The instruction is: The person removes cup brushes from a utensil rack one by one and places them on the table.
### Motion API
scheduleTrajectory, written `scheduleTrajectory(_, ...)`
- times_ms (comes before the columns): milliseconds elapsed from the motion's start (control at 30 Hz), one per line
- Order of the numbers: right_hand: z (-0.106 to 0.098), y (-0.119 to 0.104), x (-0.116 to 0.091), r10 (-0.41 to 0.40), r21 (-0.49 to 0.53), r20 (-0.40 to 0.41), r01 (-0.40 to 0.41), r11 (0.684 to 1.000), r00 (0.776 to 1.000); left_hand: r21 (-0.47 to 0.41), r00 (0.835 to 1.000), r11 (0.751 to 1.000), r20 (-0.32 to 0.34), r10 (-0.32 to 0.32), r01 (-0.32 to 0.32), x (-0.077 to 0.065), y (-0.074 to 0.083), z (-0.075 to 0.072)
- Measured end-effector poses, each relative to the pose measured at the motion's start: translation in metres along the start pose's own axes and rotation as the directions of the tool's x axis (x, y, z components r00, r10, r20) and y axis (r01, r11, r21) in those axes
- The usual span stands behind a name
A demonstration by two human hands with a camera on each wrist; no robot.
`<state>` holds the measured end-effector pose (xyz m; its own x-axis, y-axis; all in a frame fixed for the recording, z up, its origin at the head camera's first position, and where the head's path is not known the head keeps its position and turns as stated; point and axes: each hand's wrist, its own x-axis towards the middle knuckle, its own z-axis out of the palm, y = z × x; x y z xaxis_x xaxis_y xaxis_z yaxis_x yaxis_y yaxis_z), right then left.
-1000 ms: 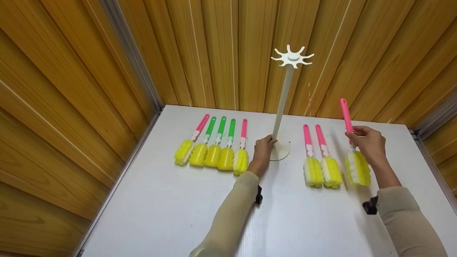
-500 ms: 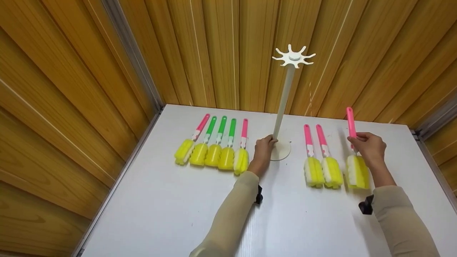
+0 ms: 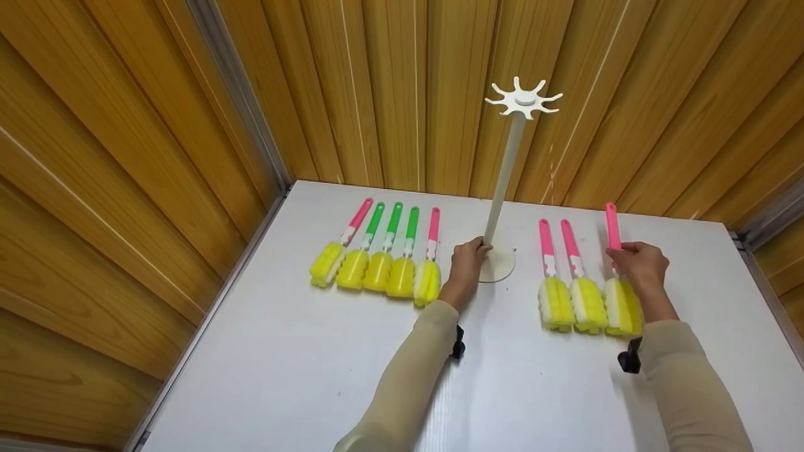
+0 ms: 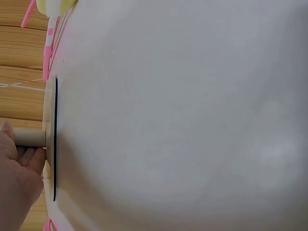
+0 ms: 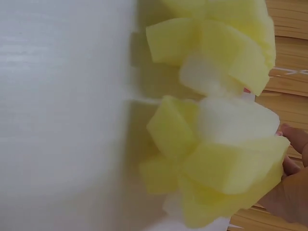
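My left hand [image 3: 466,267] grips the bottom of the cream pole [image 3: 504,179], just above its round base [image 3: 500,265]; in the left wrist view the fingers wrap the pole. On top of the pole sits a white ring of curved hooks [image 3: 524,99]. With my right hand [image 3: 642,267] I pinch the pink handle [image 3: 612,226] of a sponge bottle brush, whose yellow and white head [image 3: 622,307] points toward me. That head lies right beside a second sponge brush [image 3: 588,304], left of which is a third [image 3: 556,304]. The right wrist view shows the sponge heads [image 5: 226,163] close up.
Left of the stand, several sponge brushes [image 3: 377,270] with pink and green handles lie in a row on the white table [image 3: 270,364]. Wood-patterned panels [image 3: 389,94] rise behind the table and along both sides.
My right hand has lowered its brush toward the table and shifted it left, up against the other two pink-handled brushes. The left hand keeps its hold on the pole.
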<state>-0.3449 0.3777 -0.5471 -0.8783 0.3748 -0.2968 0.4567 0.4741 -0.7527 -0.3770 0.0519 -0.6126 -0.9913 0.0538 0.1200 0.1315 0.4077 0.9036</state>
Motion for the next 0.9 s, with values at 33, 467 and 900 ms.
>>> scheduleTrajectory(33,0.001,0.001,0.001,0.009,0.002,0.003,-0.009,1.000,1.000,0.000,1.000,1.000,-0.003,0.001,-0.001,0.000,0.000,0.001)
scheduleTrajectory(467,0.008,0.007,0.008,0.030,-0.045,0.017,-0.030,0.999,0.999,0.008,1.000,1.000,0.005,0.017,-0.017,-0.001,0.003,0.003)
scheduleTrajectory(900,0.020,0.006,0.005,0.046,-0.084,0.043,-0.042,0.996,0.998,-0.008,1.000,1.000,0.014,0.008,-0.008,-0.003,0.002,-0.001)
